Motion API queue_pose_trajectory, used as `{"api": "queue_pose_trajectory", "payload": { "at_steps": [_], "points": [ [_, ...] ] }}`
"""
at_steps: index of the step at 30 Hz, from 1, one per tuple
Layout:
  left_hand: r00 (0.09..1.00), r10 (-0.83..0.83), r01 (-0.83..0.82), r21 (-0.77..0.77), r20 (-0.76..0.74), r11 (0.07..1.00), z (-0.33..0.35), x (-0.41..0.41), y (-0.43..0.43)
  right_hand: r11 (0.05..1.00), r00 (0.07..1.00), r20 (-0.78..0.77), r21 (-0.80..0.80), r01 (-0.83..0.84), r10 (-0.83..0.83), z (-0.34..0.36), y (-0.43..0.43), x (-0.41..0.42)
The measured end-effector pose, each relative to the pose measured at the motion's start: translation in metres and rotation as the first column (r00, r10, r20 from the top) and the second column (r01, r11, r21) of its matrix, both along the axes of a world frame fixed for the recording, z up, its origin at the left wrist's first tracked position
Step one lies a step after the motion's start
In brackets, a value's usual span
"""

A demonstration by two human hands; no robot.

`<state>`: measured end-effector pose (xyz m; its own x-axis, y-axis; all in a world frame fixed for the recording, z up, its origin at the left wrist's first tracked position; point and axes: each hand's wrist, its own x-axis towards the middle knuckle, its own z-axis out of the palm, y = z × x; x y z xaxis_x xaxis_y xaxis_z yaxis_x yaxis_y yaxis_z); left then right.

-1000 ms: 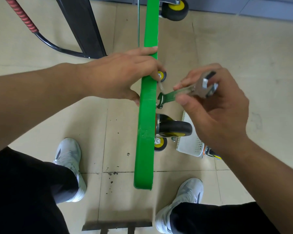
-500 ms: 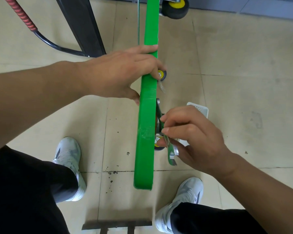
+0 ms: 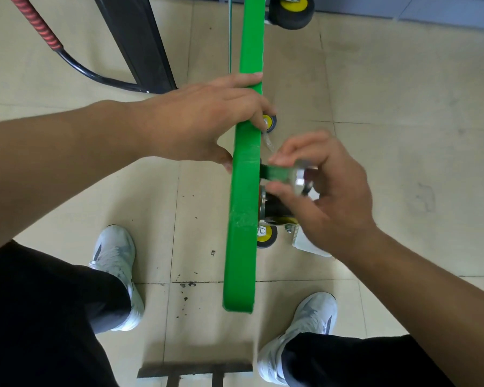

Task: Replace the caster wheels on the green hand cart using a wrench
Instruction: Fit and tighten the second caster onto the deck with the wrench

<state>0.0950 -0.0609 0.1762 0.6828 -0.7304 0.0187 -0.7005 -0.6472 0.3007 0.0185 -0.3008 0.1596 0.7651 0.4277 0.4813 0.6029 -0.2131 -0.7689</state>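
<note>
A: Where's the green hand cart (image 3: 242, 247)?
B: Tipped up on its side on the tiled floor (image 3: 403, 107). The deck is seen edge-on, running from the top edge of the view down to between the person's white trainers (image 3: 115, 263).
A: What steadies it?
B: The left hand (image 3: 196, 121). It grips the deck's upper edge, with the fingers curled over onto the wheel side and the thumb pressed against the other face.
A: And the wrench (image 3: 281, 173)?
B: The right hand (image 3: 330, 199) pinches it between thumb and fingertips. It sticks out sideways from the wheel side of the deck. Its silver head is at the hand's end, and the other end is against the deck just above a caster wheel (image 3: 274, 209). That end is blurred, so I can't tell whether it sits on a bolt.
A: The caster itself?
B: It has a black tyre and is mounted on the deck, partly hidden beneath the right hand. A second caster (image 3: 291, 9) of the same kind is mounted near the top edge of the view.
A: Anything loose?
B: A small yellow-hubbed wheel (image 3: 267, 237) lies on the floor just below the mounted caster. Another small wheel (image 3: 269, 122) lies by the left hand's fingertips. A white basket (image 3: 309, 245) sits near the lower one, half covered by the right wrist.
A: Left of the cart?
B: A black post (image 3: 140, 37) and a red-and-black striped handle (image 3: 37, 26) on a black tube, towards the floor's top left corner.
</note>
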Motion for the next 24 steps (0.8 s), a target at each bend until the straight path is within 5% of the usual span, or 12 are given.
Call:
{"api": "queue_pose_trajectory", "payload": {
  "at_steps": [5,11,18,24],
  "points": [
    [1.0,0.02,-0.02,0.017,-0.01,1.0,0.001,-0.001,-0.002,0.951,0.886,-0.426,0.15,0.271,-0.186,0.012,0.011,0.026],
    [0.999,0.032,-0.032,-0.023,-0.01,0.999,0.0,-0.003,-0.001,0.906,0.682,-0.704,0.131,0.401,-0.2,0.013,0.017,0.056],
    [1.0,0.021,-0.02,-0.031,0.005,0.999,-0.001,-0.003,0.0,0.897,0.468,-0.874,0.095,0.431,-0.133,0.008,0.031,0.074],
    [0.999,0.009,-0.006,-0.059,0.051,0.998,-0.001,-0.002,0.0,0.904,0.464,-0.874,0.077,0.42,-0.141,0.006,0.032,0.076]
  ]
}}
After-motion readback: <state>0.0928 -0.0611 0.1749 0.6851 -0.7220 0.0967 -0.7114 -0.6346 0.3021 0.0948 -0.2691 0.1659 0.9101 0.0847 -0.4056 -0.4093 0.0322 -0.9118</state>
